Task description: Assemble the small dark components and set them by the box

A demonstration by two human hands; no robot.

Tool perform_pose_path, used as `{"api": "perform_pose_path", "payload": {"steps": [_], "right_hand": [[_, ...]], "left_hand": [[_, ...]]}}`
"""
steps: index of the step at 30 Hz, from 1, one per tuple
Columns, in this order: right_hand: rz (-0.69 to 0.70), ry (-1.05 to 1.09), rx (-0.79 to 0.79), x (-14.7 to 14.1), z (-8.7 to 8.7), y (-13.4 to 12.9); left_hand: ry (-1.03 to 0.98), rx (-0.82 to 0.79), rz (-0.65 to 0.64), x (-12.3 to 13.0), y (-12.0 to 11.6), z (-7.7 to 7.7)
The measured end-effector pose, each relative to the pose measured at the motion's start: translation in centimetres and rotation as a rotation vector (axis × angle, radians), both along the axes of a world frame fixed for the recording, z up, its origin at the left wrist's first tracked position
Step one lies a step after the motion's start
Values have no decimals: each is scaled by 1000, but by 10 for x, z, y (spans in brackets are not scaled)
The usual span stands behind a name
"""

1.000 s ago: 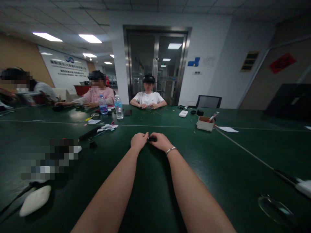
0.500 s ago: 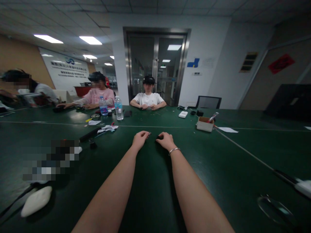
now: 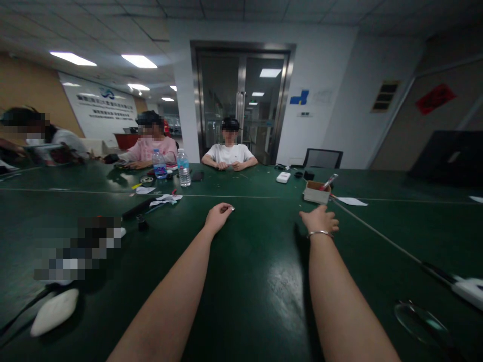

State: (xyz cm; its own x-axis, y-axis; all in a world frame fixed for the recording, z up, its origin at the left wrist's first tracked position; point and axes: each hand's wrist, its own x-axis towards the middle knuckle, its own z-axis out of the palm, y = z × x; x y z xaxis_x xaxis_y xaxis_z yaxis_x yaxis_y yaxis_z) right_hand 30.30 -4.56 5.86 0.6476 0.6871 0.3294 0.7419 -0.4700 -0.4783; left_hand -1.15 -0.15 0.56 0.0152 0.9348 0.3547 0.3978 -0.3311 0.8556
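Note:
My left hand (image 3: 219,217) rests just above the green table (image 3: 249,281), thumb and fingers pinched together. A small shiny piece (image 3: 233,208) shows at its fingertips, too tiny to name. Farther right, my right hand (image 3: 320,220), with a silver bracelet (image 3: 320,234) at the wrist, is stretched forward with its fingers apart. Nothing shows in it, though its palm is hidden. Just beyond its fingertips stands a small open box (image 3: 317,195) with a pen-like stick in it.
Two water bottles (image 3: 183,168) stand at the back left, near seated people. Crumpled white paper (image 3: 166,199) and a white mouse-shaped thing (image 3: 55,312) lie to the left. Eyeglasses (image 3: 420,322) are at the front right. A white case (image 3: 283,177) lies farther back.
My right hand has swung right from beside the left hand to near the box, and its fingers have spread. The dark thing it pinched no longer shows. My left hand holds its place.

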Motion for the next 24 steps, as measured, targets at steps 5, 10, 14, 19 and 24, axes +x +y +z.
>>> {"api": "perform_pose_path", "payload": {"steps": [5,10,14,19,24], "right_hand": [[622,-138,37,-84,36,5],[1034,-86,-2,-148,25,8],[1055,-69,26,-155,16,5],[1061,-46,54,-144,15,13],[835,247,159,-88,14,33]], "left_hand": [[12,90,-29,19,-4,22],[-86,124,-22,25,-5,50],[38,113,-68,25,-13,59],[256,86,-130,22,-21,68],[544,78,337,-42,-29,92]]}}
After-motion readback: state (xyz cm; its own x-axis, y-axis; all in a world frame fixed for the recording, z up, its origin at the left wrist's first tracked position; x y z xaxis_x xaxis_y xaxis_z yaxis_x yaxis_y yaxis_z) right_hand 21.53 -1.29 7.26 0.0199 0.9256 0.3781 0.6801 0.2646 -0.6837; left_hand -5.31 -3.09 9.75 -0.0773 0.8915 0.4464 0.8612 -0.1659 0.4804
